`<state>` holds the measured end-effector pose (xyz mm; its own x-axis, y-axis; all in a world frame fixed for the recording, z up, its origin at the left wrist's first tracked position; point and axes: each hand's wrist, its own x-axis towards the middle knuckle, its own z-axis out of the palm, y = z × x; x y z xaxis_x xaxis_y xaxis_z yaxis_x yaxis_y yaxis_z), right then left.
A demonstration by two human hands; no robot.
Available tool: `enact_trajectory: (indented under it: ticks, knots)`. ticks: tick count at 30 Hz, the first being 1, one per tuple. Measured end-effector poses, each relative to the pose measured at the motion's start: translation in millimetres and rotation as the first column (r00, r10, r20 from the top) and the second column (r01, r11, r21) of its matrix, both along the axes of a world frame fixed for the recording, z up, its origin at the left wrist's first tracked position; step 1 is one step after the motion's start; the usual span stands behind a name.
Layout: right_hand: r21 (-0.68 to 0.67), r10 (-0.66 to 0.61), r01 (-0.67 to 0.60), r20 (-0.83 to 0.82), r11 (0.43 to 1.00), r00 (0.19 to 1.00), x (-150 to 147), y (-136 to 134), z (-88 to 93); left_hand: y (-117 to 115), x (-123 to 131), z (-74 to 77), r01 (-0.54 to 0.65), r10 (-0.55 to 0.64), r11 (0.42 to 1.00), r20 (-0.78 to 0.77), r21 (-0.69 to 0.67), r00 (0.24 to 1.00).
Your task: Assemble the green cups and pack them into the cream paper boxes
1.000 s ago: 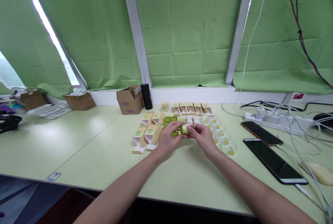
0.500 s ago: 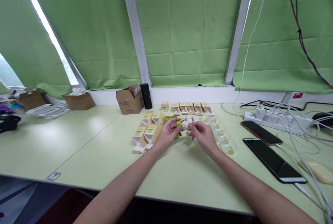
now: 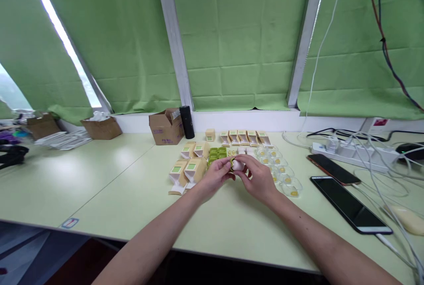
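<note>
My left hand and my right hand meet over the table, both closed around one small object. Its white rounded part shows between the fingertips, with a dark green rim on the left side. My left fingers grip the green part, while my right thumb and fingers wrap the white one. Just behind the hands sit green square cups, small yellowish pieces and white pieces. Clear plastic shells with yellow centres lie right of my right hand.
Open small cartons with green windows stand to the left, and a row of similar cartons at the back. A cardboard box and black cylinder stand behind. Phones, a power strip and tangled cables occupy the right.
My right hand has closed in to the left and now wraps the white part against the green one. The left hand has shifted slightly, uncovering the green cups behind it.
</note>
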<state>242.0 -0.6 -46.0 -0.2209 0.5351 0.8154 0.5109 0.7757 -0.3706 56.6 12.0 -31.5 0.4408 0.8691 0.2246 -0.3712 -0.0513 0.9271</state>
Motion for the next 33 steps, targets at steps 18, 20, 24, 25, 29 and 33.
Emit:
enact_trajectory:
  ticks: [18, 20, 24, 25, 29, 33]
  knots:
    - [0.287, -0.142, 0.090, 0.167, 0.954, 0.976, -2.3, 6.4, -6.6, 0.7, 3.5, -3.2, -0.070, 0.073, 0.995, -0.031, 0.069, 0.997]
    - [0.309, -0.154, 0.092, 0.183, 0.947, 0.971, -2.6, 7.0, -7.4, 1.8, 4.7, -5.4, -0.108, 0.112, 0.991, -0.036, 0.079, 0.993]
    - [0.329, -0.172, 0.100, 0.199, 0.939, 0.965, -4.0, 6.9, -6.0, 3.4, 7.3, -9.0, -0.192, 0.201, 0.972, -0.060, 0.132, 0.978]
    - [0.335, -0.182, 0.107, 0.201, 0.936, 0.963, -4.6, 6.4, -5.0, 3.2, 7.9, -9.2, -0.211, 0.223, 0.966, -0.064, 0.150, 0.973]
    - [0.372, -0.220, 0.132, 0.204, 0.919, 0.954, -6.0, 4.1, -0.3, 1.3, 10.4, -7.9, -0.259, 0.275, 0.944, -0.056, 0.206, 0.960]
    - [0.411, -0.232, 0.127, 0.216, 0.903, 0.948, -6.5, 2.7, 2.8, 0.0, 13.2, -6.5, -0.291, 0.307, 0.928, -0.034, 0.230, 0.951]
